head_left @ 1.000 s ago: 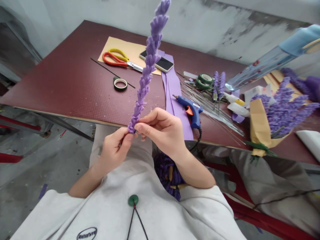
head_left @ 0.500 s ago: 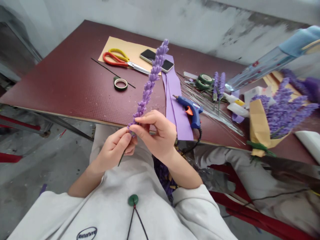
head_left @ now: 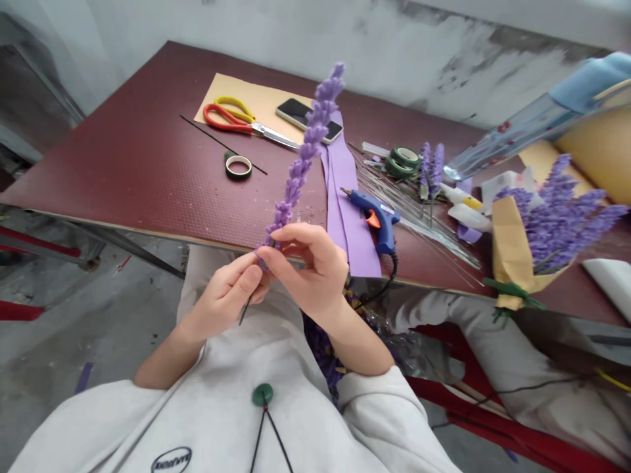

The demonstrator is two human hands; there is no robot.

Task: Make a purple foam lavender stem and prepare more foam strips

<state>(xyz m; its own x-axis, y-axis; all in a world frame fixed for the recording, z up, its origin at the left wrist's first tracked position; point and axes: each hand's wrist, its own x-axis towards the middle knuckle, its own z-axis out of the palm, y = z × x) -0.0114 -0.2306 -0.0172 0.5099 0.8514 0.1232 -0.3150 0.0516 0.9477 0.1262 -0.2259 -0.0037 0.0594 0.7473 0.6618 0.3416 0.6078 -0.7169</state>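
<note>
Left hand (head_left: 227,289) and right hand (head_left: 315,268) pinch the flower (head_left: 309,148) at its base by the worktop's (head_left: 123,151) near edge, its long axis slanting up and rightward, the right hand nearer its tip.

A maroon table (head_left: 133,144) stands before a stained wall (head_left: 374,39).

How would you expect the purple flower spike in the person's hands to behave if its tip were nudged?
The purple flower spike is probably fairly stiff, since it rises unsupported above the left hand and right hand. Its small petals look soft and may give.
</note>
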